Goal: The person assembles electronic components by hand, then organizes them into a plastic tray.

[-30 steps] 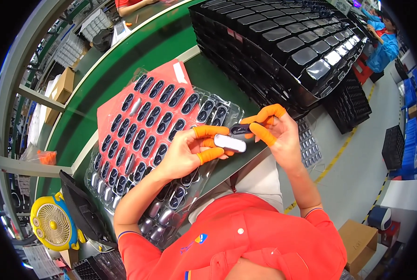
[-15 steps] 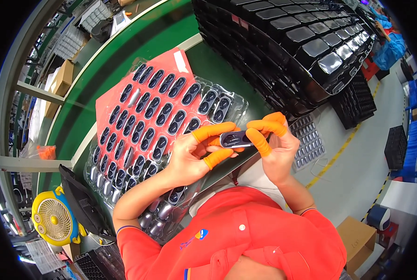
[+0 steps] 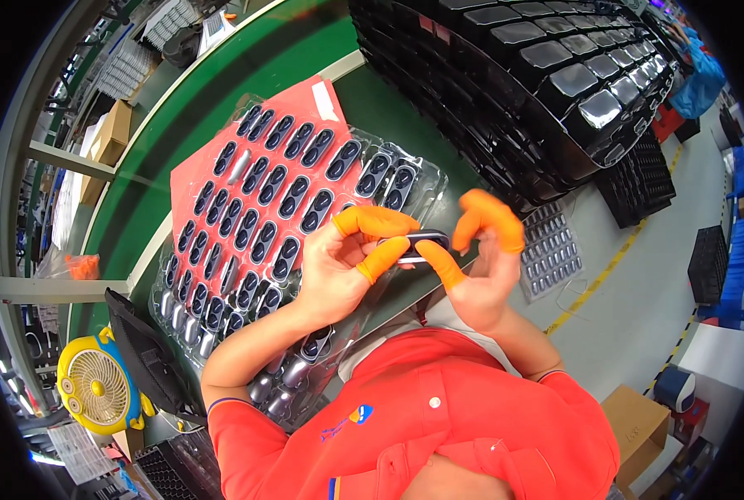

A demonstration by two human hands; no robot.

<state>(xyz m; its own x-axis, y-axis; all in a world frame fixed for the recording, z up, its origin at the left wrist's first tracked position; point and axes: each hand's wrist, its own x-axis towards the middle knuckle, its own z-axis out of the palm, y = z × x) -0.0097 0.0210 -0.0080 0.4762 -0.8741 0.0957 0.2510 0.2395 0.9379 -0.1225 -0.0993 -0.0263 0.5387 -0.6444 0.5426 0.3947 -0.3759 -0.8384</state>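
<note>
Between my hands, over the near edge of the bench, is a small oblong dark earbud case (image 3: 433, 236) with a pale edge. My left hand (image 3: 336, 268) pinches its left end between thumb and forefinger, both in orange finger cots. At the other end, the orange-covered thumb of my right hand (image 3: 482, 287) rests against the case. The right forefinger is raised and apart from it. To the left, a clear plastic tray (image 3: 428, 187) holds rows of similar dark cases with paired hollows. My left forearm passes over part of that tray.
Under the tray lies a red sheet (image 3: 197, 179) on the green bench (image 3: 247, 62). A tall stack of glossy black trays (image 3: 505, 108) stands at the far right. A yellow fan (image 3: 97, 387) sits at the left. Another tray of silver pieces (image 3: 551, 250) is beyond my right hand.
The case has turned so its edge shows more than its hollowed face. My right forefinger has lifted off it, while the thumb has moved left along it. The left hand keeps its pinch.
</note>
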